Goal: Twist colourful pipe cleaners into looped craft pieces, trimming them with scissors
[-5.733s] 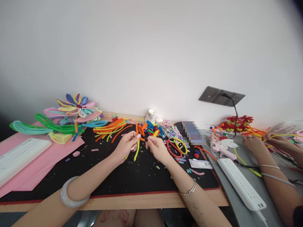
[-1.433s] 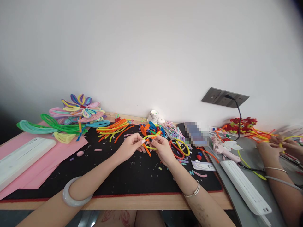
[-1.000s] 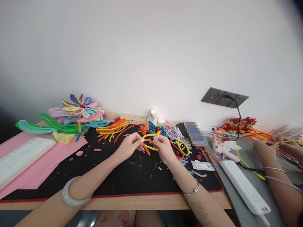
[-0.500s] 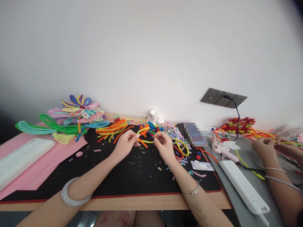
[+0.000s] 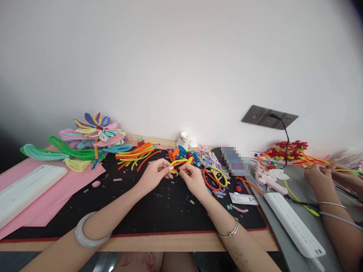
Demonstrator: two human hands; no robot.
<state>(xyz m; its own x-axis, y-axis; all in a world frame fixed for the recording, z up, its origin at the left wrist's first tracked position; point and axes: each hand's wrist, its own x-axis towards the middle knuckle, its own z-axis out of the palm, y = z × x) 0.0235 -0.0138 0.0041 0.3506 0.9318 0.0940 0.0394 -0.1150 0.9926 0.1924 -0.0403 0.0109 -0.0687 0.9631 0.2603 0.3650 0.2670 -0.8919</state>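
Note:
Over the black mat [image 5: 136, 211] my left hand [image 5: 155, 175] is closed, its fingertips pinching the left part of some yellow and orange pipe cleaners [image 5: 181, 161]. My right hand [image 5: 195, 180] pinches the same bent pieces from the other side, a little apart from the left. Fingertips hide part of where the strands meet. To the left of my hands lies a bundle of loose orange and yellow pipe cleaners [image 5: 136, 154]. Right of them are a red and a yellow bent loop [image 5: 211, 179]. Just behind my hands are blue and orange looped pieces [image 5: 183, 151].
Pipe-cleaner flowers [image 5: 96, 132] and a white bar-shaped device [image 5: 34, 189] sit on pink sheets [image 5: 85, 185] at left. At right are a phone [image 5: 234, 160], a glue gun [image 5: 269, 181], another white device [image 5: 295, 226] and a co-worker's hands [image 5: 320, 179]. A paper cup [image 5: 184, 139] stands by the wall.
My hands have come closer together, the right one shifting slightly left. The yellow strand between them is now bent in with the orange ones. The view has shifted slightly.

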